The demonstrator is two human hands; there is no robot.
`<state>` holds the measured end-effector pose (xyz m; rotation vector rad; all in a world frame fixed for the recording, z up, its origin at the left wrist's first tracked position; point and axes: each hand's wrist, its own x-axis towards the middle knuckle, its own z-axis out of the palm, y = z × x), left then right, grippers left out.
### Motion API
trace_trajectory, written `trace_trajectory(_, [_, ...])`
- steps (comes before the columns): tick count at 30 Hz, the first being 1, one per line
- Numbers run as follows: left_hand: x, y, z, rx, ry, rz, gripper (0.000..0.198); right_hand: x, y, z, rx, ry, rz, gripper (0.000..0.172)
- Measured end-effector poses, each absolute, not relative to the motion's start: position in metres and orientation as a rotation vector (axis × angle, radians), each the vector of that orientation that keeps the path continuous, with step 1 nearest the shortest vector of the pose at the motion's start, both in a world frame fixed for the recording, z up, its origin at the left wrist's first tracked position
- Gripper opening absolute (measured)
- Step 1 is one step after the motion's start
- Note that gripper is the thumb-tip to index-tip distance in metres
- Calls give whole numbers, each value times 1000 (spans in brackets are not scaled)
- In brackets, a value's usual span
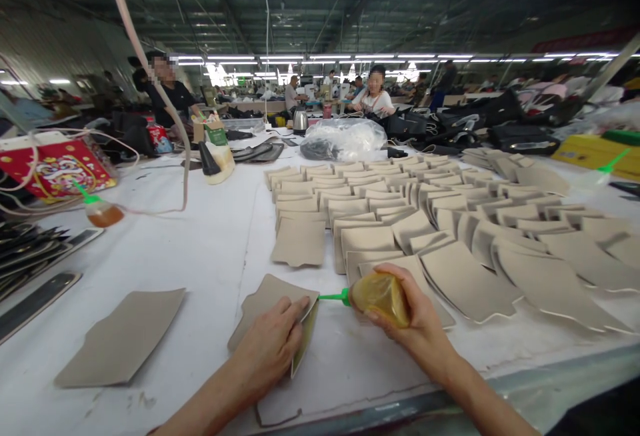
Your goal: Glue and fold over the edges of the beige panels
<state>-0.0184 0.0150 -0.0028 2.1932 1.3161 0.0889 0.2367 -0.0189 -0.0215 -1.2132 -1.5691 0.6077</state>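
My right hand (pixel 417 319) is wrapped round a squeeze bottle (pixel 381 297) of amber liquid, tipped on its side. Its green nozzle points left, and the tip meets the edge of a grey-beige cut panel (pixel 267 299). With its fingers over that panel, my left hand (pixel 273 343) grips the right edge, which stands raised off the table; my thumb is mostly hidden. A yellowish underside shows below the fingers. To the left lies a single similar panel (pixel 123 336), flat and apart from both hands.
Overlapping rows of beige panels (pixel 370 239) cover the table's right side. A second green-tipped bottle (pixel 105 213) lies at left by a red box (pixel 55 166), near dark pieces (pixel 30 256). A hose (pixel 186 156) hangs down to the white tabletop (pixel 200 243). People sit beyond.
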Motion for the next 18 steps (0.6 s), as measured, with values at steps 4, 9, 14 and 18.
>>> trace_trajectory(4, [-18, 15, -1, 2182, 1307, 91, 50, 237, -19, -23, -1201, -1617, 534, 44])
trace_trajectory(9, [-19, 14, -2, 2179, 1306, 116, 51, 236, -25, -24, -1215, -1642, 439, 42])
trace_trajectory(14, [-19, 16, -2, 2154, 1287, 157, 50, 240, -30, -17, -1271, -1576, 357, 43])
trace_trajectory(18, [-18, 16, -1, 2140, 1289, 194, 49, 246, -41, -5, -1272, -1244, 525, 51])
